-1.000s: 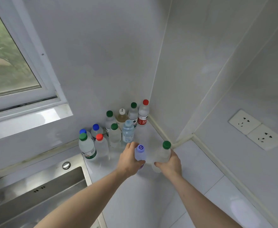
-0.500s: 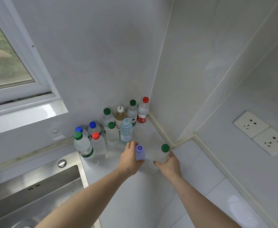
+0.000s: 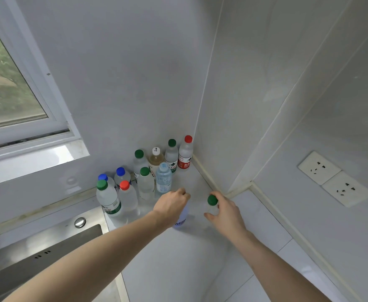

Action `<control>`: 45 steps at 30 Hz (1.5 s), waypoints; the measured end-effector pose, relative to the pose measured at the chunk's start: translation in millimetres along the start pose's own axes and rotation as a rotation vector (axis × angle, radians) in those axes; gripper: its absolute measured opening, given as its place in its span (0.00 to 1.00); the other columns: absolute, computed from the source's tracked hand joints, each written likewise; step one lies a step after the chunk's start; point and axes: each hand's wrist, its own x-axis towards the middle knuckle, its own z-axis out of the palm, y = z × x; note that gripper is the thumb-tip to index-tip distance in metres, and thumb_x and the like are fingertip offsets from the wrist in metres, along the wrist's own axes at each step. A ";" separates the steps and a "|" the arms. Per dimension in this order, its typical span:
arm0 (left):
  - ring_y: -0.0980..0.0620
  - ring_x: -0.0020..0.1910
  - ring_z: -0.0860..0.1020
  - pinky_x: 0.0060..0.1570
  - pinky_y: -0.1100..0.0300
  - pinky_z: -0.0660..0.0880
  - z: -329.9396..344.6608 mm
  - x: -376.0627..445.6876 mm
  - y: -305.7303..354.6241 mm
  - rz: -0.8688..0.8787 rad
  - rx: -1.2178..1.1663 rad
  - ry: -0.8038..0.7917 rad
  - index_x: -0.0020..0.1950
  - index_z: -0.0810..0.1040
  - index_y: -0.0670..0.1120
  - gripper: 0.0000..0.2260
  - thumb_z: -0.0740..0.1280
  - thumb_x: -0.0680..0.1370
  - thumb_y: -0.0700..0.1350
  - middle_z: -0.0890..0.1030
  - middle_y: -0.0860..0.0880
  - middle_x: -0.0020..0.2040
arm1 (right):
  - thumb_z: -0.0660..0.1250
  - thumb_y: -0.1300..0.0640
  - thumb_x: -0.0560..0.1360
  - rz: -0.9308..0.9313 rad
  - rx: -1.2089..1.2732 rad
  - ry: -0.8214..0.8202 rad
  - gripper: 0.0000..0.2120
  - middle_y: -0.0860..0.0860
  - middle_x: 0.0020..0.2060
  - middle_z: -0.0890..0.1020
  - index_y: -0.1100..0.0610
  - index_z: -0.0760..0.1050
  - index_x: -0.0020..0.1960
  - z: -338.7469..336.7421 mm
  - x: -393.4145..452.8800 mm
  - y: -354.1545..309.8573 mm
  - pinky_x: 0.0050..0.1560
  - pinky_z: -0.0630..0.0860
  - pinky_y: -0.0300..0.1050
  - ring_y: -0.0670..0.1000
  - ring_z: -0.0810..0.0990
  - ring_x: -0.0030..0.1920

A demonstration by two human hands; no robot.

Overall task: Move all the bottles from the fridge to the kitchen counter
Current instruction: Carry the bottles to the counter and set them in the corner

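Both hands [image 3: 171, 207] [image 3: 226, 211] curled (arms outstretched)

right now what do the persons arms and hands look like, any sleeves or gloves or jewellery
Both forearms are bare for as far as the view shows them, so no sleeve edge is visible. The left hand and the right hand wear no gloves. No watch, bracelet or band shows at either wrist, and no ring can be made out on the fingers that are visible. There are no markings.
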 end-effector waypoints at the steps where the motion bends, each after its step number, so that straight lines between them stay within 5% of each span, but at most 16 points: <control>1: 0.41 0.53 0.81 0.40 0.53 0.72 -2.6 1.1 1.6 0.007 0.016 -0.010 0.65 0.73 0.43 0.22 0.73 0.74 0.32 0.75 0.46 0.60 | 0.77 0.53 0.73 -0.002 -0.004 0.012 0.24 0.46 0.47 0.73 0.50 0.72 0.66 0.6 1.2 -0.5 0.49 0.71 0.43 0.55 0.78 0.51; 6: 0.41 0.52 0.81 0.39 0.53 0.72 -12.8 11.5 -2.2 0.015 0.048 -0.006 0.64 0.73 0.42 0.22 0.71 0.72 0.28 0.74 0.44 0.59 | 0.75 0.59 0.74 0.009 0.010 0.072 0.19 0.48 0.47 0.76 0.52 0.71 0.61 5.6 11.9 0.2 0.46 0.71 0.44 0.54 0.73 0.44; 15: 0.39 0.56 0.80 0.46 0.50 0.77 -29.0 51.9 -0.7 0.013 0.100 0.039 0.63 0.73 0.39 0.18 0.68 0.75 0.28 0.74 0.42 0.60 | 0.73 0.62 0.75 0.056 0.052 0.134 0.19 0.51 0.54 0.80 0.53 0.71 0.61 11.6 20.5 -6.8 0.49 0.76 0.48 0.60 0.81 0.52; 23: 0.43 0.62 0.80 0.55 0.52 0.78 -36.6 90.8 -4.4 0.005 0.264 0.094 0.69 0.72 0.41 0.18 0.65 0.80 0.33 0.75 0.42 0.66 | 0.72 0.63 0.75 0.096 0.085 0.158 0.19 0.51 0.50 0.79 0.52 0.72 0.62 14.3 19.5 -10.4 0.47 0.76 0.47 0.60 0.81 0.51; 45: 0.47 0.56 0.82 0.52 0.59 0.78 -56.0 114.9 -35.1 -0.137 0.263 0.018 0.59 0.77 0.41 0.08 0.65 0.80 0.34 0.83 0.45 0.56 | 0.77 0.61 0.72 0.106 0.218 0.193 0.23 0.49 0.51 0.82 0.52 0.72 0.62 12.9 58.4 -2.8 0.47 0.72 0.42 0.56 0.81 0.50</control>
